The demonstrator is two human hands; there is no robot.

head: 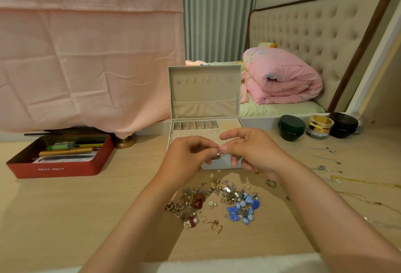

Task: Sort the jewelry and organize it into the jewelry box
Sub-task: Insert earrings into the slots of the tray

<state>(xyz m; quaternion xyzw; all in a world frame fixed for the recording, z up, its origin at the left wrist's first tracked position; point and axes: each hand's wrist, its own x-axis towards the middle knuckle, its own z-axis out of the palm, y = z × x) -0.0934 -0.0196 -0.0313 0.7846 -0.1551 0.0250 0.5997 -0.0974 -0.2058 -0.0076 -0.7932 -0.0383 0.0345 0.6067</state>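
Note:
An open pale jewelry box [205, 90] stands at the middle of the wooden desk, lid upright, with small compartments and a perforated earring panel inside. In front of it my left hand [187, 155] and my right hand [249, 149] meet and together pinch a small silver earring [217, 150] between thumbs and forefingers. A loose pile of jewelry [217, 202] lies on the desk below my hands: heart earrings, pearls, red pieces, blue bows, a gold heart pendant [216, 228]. A ring [270, 183] lies beside my right wrist.
A red tin [58, 169] with pens sits at the left. Three cosmetic jars [291, 127] stand at the back right. Thin silver and gold necklaces [325, 160] lie spread along the right of the desk. A bed with a pink duvet is behind.

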